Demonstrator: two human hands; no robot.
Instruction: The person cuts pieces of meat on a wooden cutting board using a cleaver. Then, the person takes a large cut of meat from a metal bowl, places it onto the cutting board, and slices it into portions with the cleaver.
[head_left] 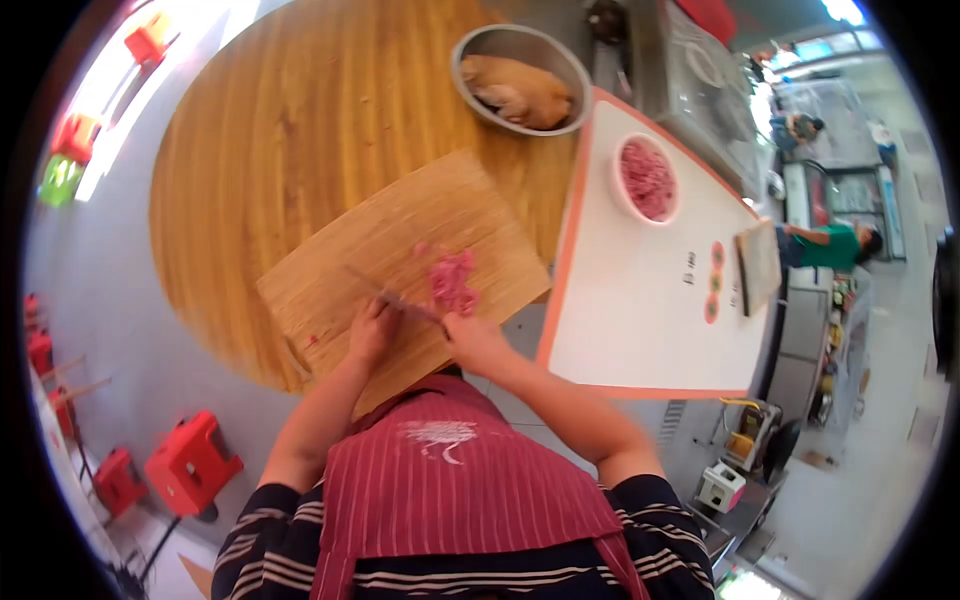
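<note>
A wooden cutting board (400,225) lies slanted on the round table, close to my body. My right hand (475,340) is closed around the handle of a knife (388,296), whose blade points to the far left across the board. Against the near side of the blade is my left hand (372,330), its fingers drawn together; whether they pinch anything is hidden. Cut pink meat (453,281) sits in a small heap beyond the knife and my right hand. A tiny meat scrap (312,340) is near the board's left edge.
A metal bowl (470,110) with a large piece of meat (520,90) stands at the back of the wooden table (230,180). On the white table (640,330) at right is a bowl (622,195) of chopped meat. Red stools (193,462) stand left. A person in green (840,246) is far right.
</note>
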